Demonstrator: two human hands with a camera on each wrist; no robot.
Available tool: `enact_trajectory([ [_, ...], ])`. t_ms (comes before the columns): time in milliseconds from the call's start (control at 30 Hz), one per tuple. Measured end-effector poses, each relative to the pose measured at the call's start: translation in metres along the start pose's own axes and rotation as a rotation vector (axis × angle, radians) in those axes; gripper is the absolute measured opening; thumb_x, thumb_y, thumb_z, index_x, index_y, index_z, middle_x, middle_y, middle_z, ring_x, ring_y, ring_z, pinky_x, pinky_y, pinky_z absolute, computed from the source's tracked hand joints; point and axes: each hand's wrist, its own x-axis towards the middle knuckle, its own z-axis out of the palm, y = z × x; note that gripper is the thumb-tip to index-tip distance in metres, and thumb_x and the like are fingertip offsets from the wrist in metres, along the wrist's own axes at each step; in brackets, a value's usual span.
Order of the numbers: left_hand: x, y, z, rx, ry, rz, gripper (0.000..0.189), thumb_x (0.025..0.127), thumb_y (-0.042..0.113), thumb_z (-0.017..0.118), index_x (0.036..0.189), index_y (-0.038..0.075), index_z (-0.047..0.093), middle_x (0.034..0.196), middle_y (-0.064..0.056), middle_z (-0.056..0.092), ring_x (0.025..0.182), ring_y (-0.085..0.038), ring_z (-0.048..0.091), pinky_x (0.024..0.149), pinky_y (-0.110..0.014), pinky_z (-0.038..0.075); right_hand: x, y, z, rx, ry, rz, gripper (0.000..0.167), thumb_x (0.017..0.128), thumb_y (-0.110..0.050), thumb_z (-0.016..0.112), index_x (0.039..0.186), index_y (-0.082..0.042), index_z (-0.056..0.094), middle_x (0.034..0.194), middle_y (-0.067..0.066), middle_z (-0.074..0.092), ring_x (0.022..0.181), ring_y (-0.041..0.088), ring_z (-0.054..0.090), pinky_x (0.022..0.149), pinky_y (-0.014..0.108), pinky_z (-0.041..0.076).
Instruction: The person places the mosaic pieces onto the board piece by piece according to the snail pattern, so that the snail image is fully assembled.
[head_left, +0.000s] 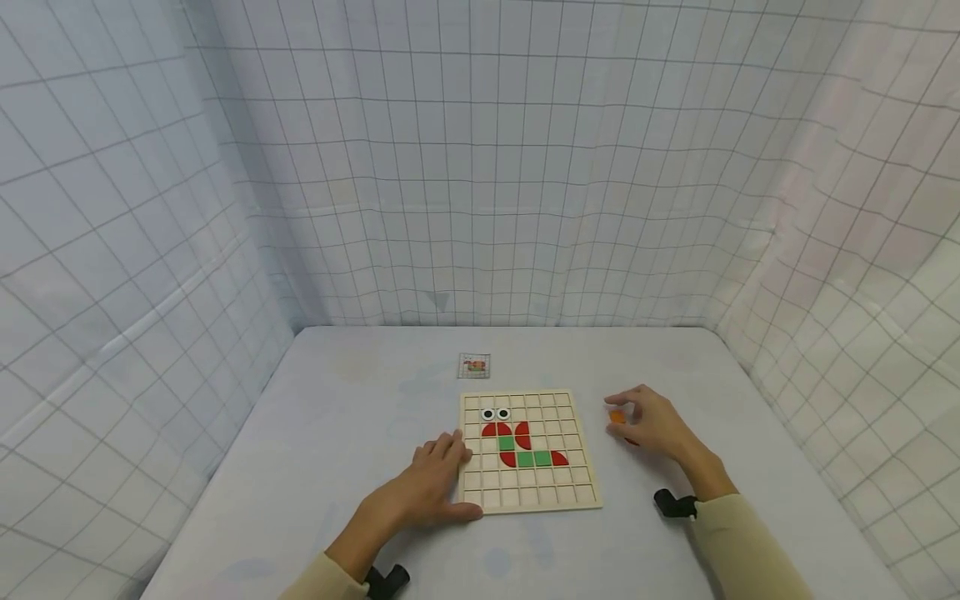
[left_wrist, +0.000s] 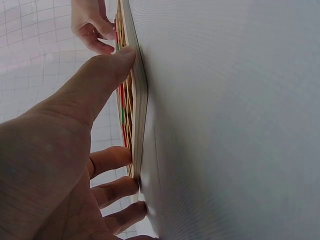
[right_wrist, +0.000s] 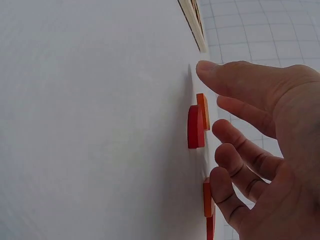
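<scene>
A pale wooden grid board lies on the table, bearing red quarter-round pieces, green squares and two round eye pieces. My left hand rests at its near left corner. The left thumb presses on the near edge, and the fingertips touch the left side. To the right of the board, my right hand hovers with thumb and fingers apart over loose pieces. An orange piece and a red piece lie close together near those fingertips. Another orange piece sits by the little finger.
Beyond the board lies a small picture card showing a coloured figure on a grid. The white table is enclosed by grid-patterned white curtains at the back and both sides.
</scene>
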Motion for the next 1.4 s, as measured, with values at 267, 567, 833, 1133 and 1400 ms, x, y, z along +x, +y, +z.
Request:
enact_trajectory([
  [267,0.0006,-0.0016,0.0004,-0.003,0.003,0.011,0.095,0.092,0.053,0.099,0.158,0.002,0.054,0.176,-0.031,0.044,0.154,-0.053,0.051,0.135,-0.071,0.038,-0.0040,0.0080,-0.0039,0.015,-0.008,0.031,0.042,0.097,-0.022,0.096,0.135,-0.009,0.085,0.122,0.012,0.076,0.094,0.019,0.057,0.073,0.029,0.044],
  [567,0.0015,-0.0011,-0.0001,-0.003,-0.001,0.007,0.094,0.092,0.053,0.099,0.158,0.002,0.054,0.176,-0.031,0.044,0.155,-0.053,0.050,0.136,-0.071,0.037,-0.0040,0.0087,-0.0044,0.044,-0.008,0.033,0.029,0.101,-0.015,0.090,0.129,-0.008,0.087,0.117,0.010,0.078,0.090,0.019,0.055,0.070,0.028,0.044],
  [833,0.0018,-0.0024,0.0003,-0.001,-0.004,-0.004,0.096,0.092,0.054,0.099,0.159,0.003,0.053,0.177,-0.030,0.044,0.156,-0.052,0.050,0.137,-0.070,0.037,-0.0024,0.0088,-0.0012,0.048,-0.009,0.049,0.026,0.101,-0.016,0.090,0.126,-0.010,0.088,0.118,0.007,0.080,0.091,0.019,0.055,0.072,0.029,0.044],
  [1133,0.0032,-0.0047,0.0018,0.001,-0.005,-0.007,0.097,0.092,0.055,0.098,0.160,0.003,0.053,0.177,-0.029,0.044,0.156,-0.051,0.050,0.137,-0.070,0.036,-0.0033,0.0066,-0.0027,0.050,-0.007,0.053,0.024,0.101,-0.015,0.091,0.124,-0.010,0.089,0.116,0.007,0.081,0.093,0.021,0.056,0.074,0.029,0.045],
  [1400,0.0013,-0.0026,-0.0009,-0.007,-0.001,0.006,0.096,0.092,0.053,0.099,0.160,0.002,0.054,0.177,-0.031,0.044,0.155,-0.053,0.050,0.137,-0.070,0.036,-0.0034,0.0060,-0.0012,0.057,-0.005,0.048,0.024,0.100,-0.016,0.091,0.124,-0.010,0.089,0.117,0.007,0.080,0.092,0.020,0.056,0.072,0.029,0.044],
])
